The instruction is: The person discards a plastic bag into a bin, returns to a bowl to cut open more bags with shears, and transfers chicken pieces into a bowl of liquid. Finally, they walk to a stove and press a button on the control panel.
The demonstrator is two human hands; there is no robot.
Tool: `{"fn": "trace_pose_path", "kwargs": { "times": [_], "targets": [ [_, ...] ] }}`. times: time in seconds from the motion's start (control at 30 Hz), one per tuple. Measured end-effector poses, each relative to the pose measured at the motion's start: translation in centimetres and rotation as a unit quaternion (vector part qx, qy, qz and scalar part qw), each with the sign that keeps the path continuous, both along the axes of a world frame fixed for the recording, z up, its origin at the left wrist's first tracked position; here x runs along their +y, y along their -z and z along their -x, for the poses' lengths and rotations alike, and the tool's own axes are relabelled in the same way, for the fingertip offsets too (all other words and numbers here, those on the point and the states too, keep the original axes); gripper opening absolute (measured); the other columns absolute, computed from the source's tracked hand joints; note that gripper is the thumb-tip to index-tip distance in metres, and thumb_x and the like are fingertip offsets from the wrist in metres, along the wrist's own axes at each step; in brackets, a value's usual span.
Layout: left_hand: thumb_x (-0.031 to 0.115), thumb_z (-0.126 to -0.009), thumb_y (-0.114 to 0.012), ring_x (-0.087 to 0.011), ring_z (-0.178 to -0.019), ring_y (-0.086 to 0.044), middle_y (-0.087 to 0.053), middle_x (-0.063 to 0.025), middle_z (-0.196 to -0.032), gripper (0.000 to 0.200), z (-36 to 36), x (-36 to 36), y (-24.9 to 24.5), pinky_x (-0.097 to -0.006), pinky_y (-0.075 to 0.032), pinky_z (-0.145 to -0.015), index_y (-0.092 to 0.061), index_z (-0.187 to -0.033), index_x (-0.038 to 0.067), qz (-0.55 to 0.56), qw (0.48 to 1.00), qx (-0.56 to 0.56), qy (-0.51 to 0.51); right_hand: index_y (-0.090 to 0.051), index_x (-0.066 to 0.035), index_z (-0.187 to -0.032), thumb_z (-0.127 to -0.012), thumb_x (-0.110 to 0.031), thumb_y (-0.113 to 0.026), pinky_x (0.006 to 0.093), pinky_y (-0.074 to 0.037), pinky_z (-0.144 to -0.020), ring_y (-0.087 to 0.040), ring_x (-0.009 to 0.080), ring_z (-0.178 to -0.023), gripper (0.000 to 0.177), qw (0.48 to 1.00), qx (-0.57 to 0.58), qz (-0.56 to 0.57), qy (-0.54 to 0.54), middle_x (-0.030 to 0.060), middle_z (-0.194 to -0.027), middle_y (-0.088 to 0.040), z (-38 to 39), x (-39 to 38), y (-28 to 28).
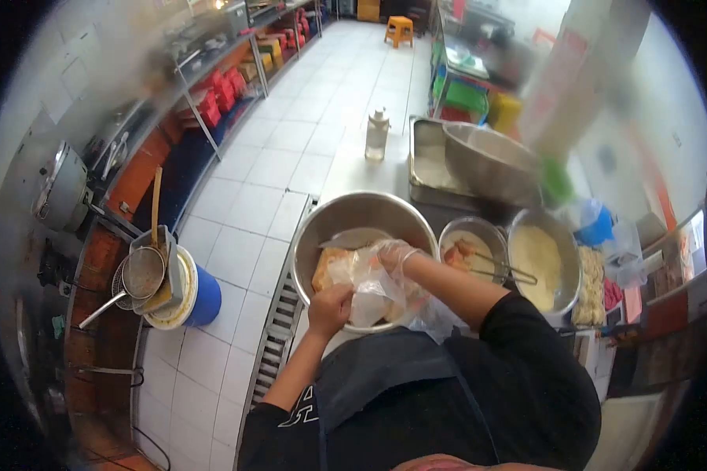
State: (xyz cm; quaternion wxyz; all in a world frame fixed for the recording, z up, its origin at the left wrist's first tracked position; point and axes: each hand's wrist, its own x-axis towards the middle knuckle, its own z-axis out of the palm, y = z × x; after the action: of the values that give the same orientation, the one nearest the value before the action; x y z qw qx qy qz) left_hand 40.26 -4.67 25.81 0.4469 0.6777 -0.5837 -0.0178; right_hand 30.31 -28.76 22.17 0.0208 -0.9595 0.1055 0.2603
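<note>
A large steel bowl (pixel 304 228) stands on the counter in front of me. In it lie orange-brown food pieces (pixel 320 271) whose kind I cannot make out, and a clear plastic bag (pixel 373 294) hangs over them. My left hand (pixel 331 310) is bare and pinches the bag's edge at the near side of the bowl. Over the bowl, my right hand (pixel 393 256) wears a clear plastic glove. Its fingers are curled at the bag's upper part, partly hidden by the plastic.
Right of the bowl are a smaller bowl (pixel 489 234) with raw-looking pieces and tongs (pixel 514 271), and a pan of pale flour-like powder (pixel 538 247). A bottle (pixel 376 137) and a steel tray (pixel 432 153) stand behind. A blue bucket (pixel 204 297) holding strainers is at left.
</note>
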Motion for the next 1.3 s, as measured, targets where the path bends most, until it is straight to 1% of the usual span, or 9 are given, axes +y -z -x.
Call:
{"fn": "trace_pose_path", "kwargs": {
  "times": [0.13,0.3,0.43,0.67,0.8,1.0,1.1,1.2,1.3],
  "targets": [
    [0.021,-0.091,-0.063,-0.0334,-0.078,-0.068,-0.069,-0.0120,-0.085,0.015,0.1,-0.5,-0.6,-0.0433,-0.053,-0.068,-0.069,-0.089,0.007,-0.086,0.996,-0.001,0.003,-0.072,-0.016,-0.121,-0.075,-0.044,-0.078,0.0404,-0.046,-0.104,-0.063,0.0292,-0.119,0.054,0.941,-0.023,-0.174,0.291,0.0112,-0.125,-0.068,-0.9,-1.4,4.2],
    [0.032,-0.093,-0.065,-0.0286,-0.078,-0.070,-0.073,-0.0078,-0.088,0.023,0.3,-0.6,-0.7,-0.0398,-0.055,-0.067,-0.074,-0.095,0.011,-0.105,0.994,0.016,-0.015,-0.074,-0.022,-0.115,-0.076,-0.046,-0.077,0.0362,-0.051,-0.097,-0.066,0.0269,-0.113,0.046,0.997,0.058,-0.027,-0.032,0.0075,-0.122,-0.070,0.1,-0.8,-3.7],
    [0.032,-0.093,-0.065,-0.0283,-0.076,-0.070,-0.073,-0.0081,-0.085,0.023,0.4,-0.3,-1.3,-0.0392,-0.055,-0.067,-0.073,-0.095,0.011,-0.087,0.995,0.031,-0.036,-0.073,-0.021,-0.108,-0.083,-0.043,-0.071,0.0357,-0.053,-0.090,-0.068,0.0284,-0.104,0.034,0.991,0.109,-0.036,0.062,0.0077,-0.114,-0.071,1.4,-1.0,-3.8],
    [0.034,-0.093,-0.065,-0.0273,-0.076,-0.071,-0.073,-0.0079,-0.086,0.024,0.4,0.0,-1.1,-0.0394,-0.055,-0.068,-0.073,-0.098,0.012,-0.080,0.996,0.036,-0.034,-0.067,-0.012,-0.103,-0.082,-0.027,-0.074,0.0353,-0.053,-0.078,-0.066,0.0261,-0.091,0.027,0.970,-0.018,-0.174,-0.169,0.0095,-0.103,-0.070,2.0,-3.6,1.6],
    [0.037,-0.092,-0.065,-0.0268,-0.079,-0.071,-0.073,-0.0079,-0.088,0.027,0.4,-0.2,-0.7,-0.0398,-0.055,-0.069,-0.072,-0.102,0.013,-0.103,0.994,0.030,-0.026,-0.076,-0.013,-0.107,-0.085,-0.037,-0.077,0.0374,-0.050,-0.079,-0.064,0.0202,-0.083,0.032,0.740,-0.116,-0.576,0.326,0.0087,-0.098,-0.074,3.1,-3.0,2.4],
    [0.039,-0.093,-0.063,-0.0269,-0.083,-0.071,-0.072,-0.0080,-0.091,0.030,0.2,-0.3,-0.8,-0.0407,-0.056,-0.072,-0.071,-0.109,0.015,-0.141,0.990,0.025,-0.004,-0.074,-0.017,-0.112,-0.084,-0.055,-0.070,0.0384,-0.050,-0.092,-0.067,0.0255,-0.101,0.048,0.941,-0.064,-0.233,0.236,0.0102,-0.111,-0.072,1.7,-4.6,9.8],
    [0.040,-0.093,-0.062,-0.0274,-0.085,-0.070,-0.072,-0.0082,-0.094,0.029,0.2,-0.2,-0.8,-0.0413,-0.055,-0.073,-0.072,-0.108,0.016,-0.125,0.992,0.002,-0.002,-0.078,-0.012,-0.092,-0.078,-0.017,-0.080,0.0336,-0.052,-0.067,-0.065,0.0176,-0.071,0.015,0.914,-0.111,-0.313,0.232,0.0020,-0.078,-0.070,1.9,-5.8,12.3],
    [0.038,-0.093,-0.062,-0.0290,-0.086,-0.070,-0.071,-0.0082,-0.096,0.026,0.1,-0.2,-1.0,-0.0420,-0.055,-0.074,-0.072,-0.106,0.017,-0.151,0.988,0.013,0.004,-0.071,-0.021,-0.119,-0.087,-0.055,-0.063,0.0407,-0.049,-0.097,-0.066,0.0295,-0.113,0.048,0.937,-0.015,-0.291,0.193,0.0121,-0.117,-0.071,3.2,-4.5,4.8],
    [0.029,-0.092,-0.060,-0.0296,-0.093,-0.068,-0.070,-0.0072,-0.100,0.025,-0.2,-0.2,-0.4,-0.0424,-0.054,-0.081,-0.072,-0.109,0.016,-0.180,0.984,0.008,0.010,-0.073,-0.017,-0.112,-0.086,-0.034,-0.062,0.0374,-0.052,-0.090,-0.069,0.0250,-0.102,0.033,0.987,0.005,-0.145,0.067,0.0078,-0.110,-0.073,4.0,-1.8,-5.3]
  ]
}}
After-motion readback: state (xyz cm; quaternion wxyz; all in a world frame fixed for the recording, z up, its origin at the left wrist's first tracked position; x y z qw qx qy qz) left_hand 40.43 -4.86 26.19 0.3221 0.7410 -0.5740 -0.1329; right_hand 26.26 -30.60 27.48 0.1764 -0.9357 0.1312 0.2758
